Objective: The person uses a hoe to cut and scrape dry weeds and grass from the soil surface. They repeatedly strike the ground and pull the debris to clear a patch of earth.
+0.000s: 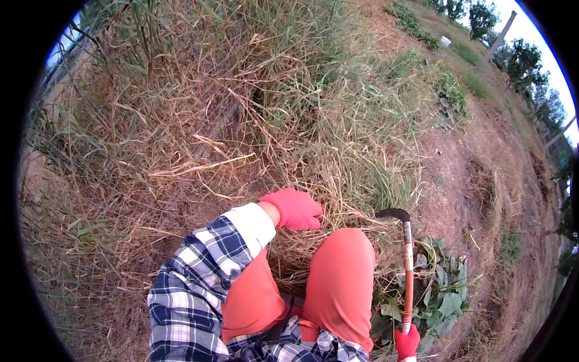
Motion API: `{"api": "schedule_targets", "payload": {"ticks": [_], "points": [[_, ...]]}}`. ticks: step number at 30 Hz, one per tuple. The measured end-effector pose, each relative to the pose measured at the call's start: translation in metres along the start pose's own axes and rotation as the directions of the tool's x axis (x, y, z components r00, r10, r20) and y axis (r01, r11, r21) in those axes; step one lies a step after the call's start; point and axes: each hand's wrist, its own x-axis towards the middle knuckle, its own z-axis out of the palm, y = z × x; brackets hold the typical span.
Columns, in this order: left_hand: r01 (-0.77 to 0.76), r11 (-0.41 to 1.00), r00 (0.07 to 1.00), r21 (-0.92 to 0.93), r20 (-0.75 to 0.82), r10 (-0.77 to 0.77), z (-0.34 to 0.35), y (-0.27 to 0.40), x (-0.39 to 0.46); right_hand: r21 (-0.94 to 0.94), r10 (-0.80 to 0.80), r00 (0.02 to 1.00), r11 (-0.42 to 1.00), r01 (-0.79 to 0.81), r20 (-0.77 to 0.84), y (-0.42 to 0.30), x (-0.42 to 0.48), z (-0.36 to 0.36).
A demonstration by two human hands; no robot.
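My right hand (407,342), in a red glove, grips the lower end of a sickle (409,280) with an orange-brown handle. The sickle stands roughly upright in the view, right of my knees, and its dark curved blade (393,213) points left over cut dry grass. In front of my knees is my left hand (294,210), also red-gloved, reaching across to the right at the dry grass stalks (339,203). Its back faces me, so whether the fingers hold any stalks is hidden.
Tall, tangled grass (289,90) stands ahead, partly green and partly dry. A broad-leaved green plant (445,303) grows beside the sickle handle. Bare soil (452,181) runs along the right. Farther off are a white container (445,41), a post (501,36) and trees (520,59).
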Motion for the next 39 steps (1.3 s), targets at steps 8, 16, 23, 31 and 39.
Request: {"api": "schedule_targets", "payload": {"ticks": [8, 16, 23, 31, 39], "points": [[0.017, 1.000, 1.000, -0.010, 0.000, -0.017, 0.004, -0.003, -0.003, 0.486, -0.406, 0.869, 0.842, 0.235, 0.284, -0.254, 0.080, 0.004], [0.017, 0.994, 0.999, -0.106, -0.037, -0.021, -0.008, -0.005, -0.002, -0.244, -0.617, 0.761, 0.721, 0.648, 0.200, -0.430, 0.149, 0.086], [0.008, 0.988, 1.000, -0.151, -0.028, -0.012, -0.012, -0.005, -0.007, -0.171, -0.485, 0.826, 0.823, 0.542, 0.287, -0.279, 0.131, 0.045], [-0.019, 0.998, 0.997, -0.064, 0.080, 0.024, 0.000, -0.003, -0.026, 0.066, -0.433, 0.871, 0.900, 0.430, 0.230, -0.200, 0.027, 0.066], [-0.106, 0.990, 0.990, -0.093, -0.099, 0.096, -0.006, -0.002, -0.038, 0.084, -0.587, 0.796, 0.809, 0.581, 0.146, -0.293, 0.103, 0.071]]}}
